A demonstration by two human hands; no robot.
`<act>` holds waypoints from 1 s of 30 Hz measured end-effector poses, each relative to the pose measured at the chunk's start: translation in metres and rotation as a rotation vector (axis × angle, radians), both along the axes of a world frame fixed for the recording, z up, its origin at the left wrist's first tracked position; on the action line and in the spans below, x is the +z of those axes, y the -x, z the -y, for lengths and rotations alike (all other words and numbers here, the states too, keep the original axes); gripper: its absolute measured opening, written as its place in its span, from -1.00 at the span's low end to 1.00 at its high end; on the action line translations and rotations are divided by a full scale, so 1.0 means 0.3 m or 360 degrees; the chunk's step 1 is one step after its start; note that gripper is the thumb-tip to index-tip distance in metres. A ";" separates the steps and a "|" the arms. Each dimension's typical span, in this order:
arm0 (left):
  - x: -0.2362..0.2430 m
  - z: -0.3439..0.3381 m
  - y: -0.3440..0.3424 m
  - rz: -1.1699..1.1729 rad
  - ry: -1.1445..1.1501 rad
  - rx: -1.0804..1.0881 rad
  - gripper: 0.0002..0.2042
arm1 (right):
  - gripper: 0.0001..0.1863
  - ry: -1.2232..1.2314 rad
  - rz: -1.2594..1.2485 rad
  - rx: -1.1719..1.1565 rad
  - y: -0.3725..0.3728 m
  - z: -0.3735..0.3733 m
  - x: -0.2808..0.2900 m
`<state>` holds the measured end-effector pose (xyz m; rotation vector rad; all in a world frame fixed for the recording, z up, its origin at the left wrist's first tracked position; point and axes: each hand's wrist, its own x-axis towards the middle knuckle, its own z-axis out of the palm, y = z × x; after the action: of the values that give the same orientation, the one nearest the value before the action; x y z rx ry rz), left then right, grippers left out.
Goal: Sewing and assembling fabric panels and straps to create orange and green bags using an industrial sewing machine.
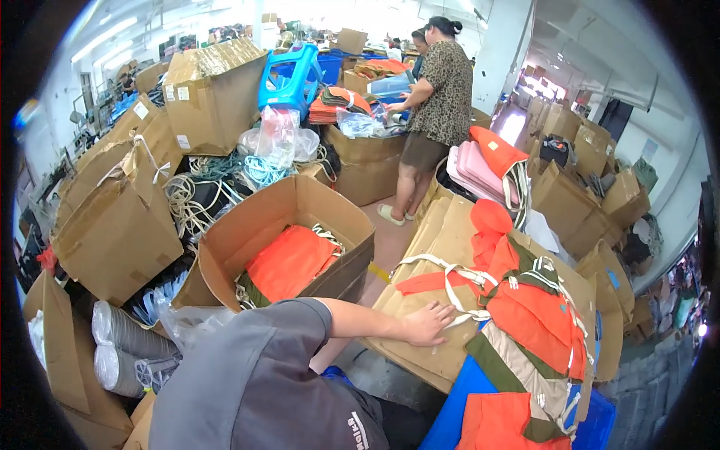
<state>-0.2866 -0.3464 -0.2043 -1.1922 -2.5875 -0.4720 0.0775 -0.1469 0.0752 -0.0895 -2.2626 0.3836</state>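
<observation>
My left hand lies palm down on flat brown cardboard, its fingers spread and nothing held. Beside its fingertips runs a white strap, attached to a heap of orange cloth pieces with olive-green and beige panels. More orange cloth hangs at the near right, over a blue surface. My right hand is not in view.
An open carton at the left holds folded orange cloth. Stacked cartons, coiled cords and a blue plastic stool stand beyond. A person in a patterned top stands ahead.
</observation>
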 end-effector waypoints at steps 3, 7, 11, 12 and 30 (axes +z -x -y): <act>-0.001 0.007 0.001 -0.0030 -0.0013 -0.0010 -0.39 | -0.50 -0.0027 -0.0012 -0.0023 -0.017 0.004 0.009; -0.006 0.005 0.003 -0.0067 -0.0027 -0.0016 -0.39 | -0.49 -0.0035 -0.0030 -0.0053 -0.034 0.019 0.004; -0.014 0.003 0.010 -0.0070 -0.0023 -0.0026 -0.39 | -0.49 -0.0018 -0.0051 -0.0080 -0.038 0.043 -0.015; -0.016 0.007 0.013 -0.0085 -0.0034 -0.0022 -0.39 | -0.49 -0.0013 -0.0056 -0.0088 -0.037 0.051 -0.020; 0.041 0.004 -0.018 0.0039 0.0018 -0.0020 -0.36 | -0.47 -0.0027 -0.0033 -0.0224 -0.087 0.070 -0.043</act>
<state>-0.2813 -0.3477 -0.1922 -1.2147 -2.6081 -0.4779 0.1036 -0.1679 0.0623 -0.2334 -2.2235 0.2892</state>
